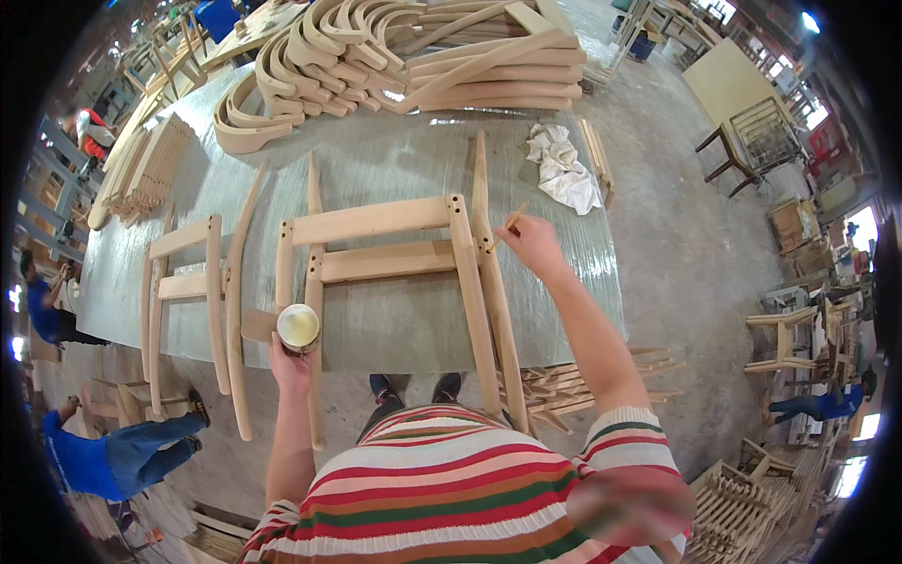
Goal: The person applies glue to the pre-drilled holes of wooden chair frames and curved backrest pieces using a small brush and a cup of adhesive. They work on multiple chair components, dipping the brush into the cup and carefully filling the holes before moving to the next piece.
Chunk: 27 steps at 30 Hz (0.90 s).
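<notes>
Gripping a small cup (299,327) with left hand (287,365) fingers curled, right hand (532,242) pinching what looks like a thin stick (507,224) against the wooden frame (385,222).

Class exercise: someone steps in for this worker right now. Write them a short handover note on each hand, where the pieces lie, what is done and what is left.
Left hand: grip on a small round cup of pale yellowish liquid, probably glue.
Right hand: pinching a thin wooden stick beside the top of the pale wooden chair frame lying flat on the grey table.
Done: that frame looks assembled; a second similar frame lies to its left.
Left: cannot tell which holes are coated; check. Curved parts are stacked at the far edge.
</notes>
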{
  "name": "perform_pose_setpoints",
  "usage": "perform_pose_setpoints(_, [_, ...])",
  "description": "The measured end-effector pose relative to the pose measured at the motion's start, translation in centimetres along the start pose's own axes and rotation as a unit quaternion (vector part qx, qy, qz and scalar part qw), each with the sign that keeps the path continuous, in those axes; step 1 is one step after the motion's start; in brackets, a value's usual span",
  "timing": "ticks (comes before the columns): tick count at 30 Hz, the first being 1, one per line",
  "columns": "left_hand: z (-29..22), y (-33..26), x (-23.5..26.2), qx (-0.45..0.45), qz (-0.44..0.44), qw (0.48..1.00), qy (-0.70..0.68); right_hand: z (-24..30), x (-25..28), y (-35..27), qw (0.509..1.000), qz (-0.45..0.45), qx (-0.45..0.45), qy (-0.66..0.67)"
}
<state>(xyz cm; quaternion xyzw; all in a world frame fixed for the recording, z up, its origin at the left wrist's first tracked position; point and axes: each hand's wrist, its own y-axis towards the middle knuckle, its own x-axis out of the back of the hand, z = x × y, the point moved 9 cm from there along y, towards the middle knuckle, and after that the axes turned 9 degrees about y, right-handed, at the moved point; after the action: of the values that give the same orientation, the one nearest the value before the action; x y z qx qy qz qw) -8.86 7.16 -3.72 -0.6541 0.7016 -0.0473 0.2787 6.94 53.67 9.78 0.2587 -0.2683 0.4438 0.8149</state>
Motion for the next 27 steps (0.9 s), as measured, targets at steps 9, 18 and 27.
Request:
perform_pose_setpoints(9, [-0.9, 0.3, -13.4, 0.054, 0.115, 0.988, 0.091, 0.2, 4.6, -4.5, 0.983, -0.005, 0.059, 0.172])
perform_pose_setpoints(18, [11.4, -2.0, -43.8, 0.116, 0.394, 0.872, 0.266, -14.7, 0.9, -23.1, 0.445, -0.391, -0.222, 0.774])
perform_pose_setpoints(27, [22.2, -2.0, -56.2, 0.137, 0.479, 0.785, 0.369, -17.0, -0.2, -29.3, 0.395, -0.428, -0.209, 0.786])
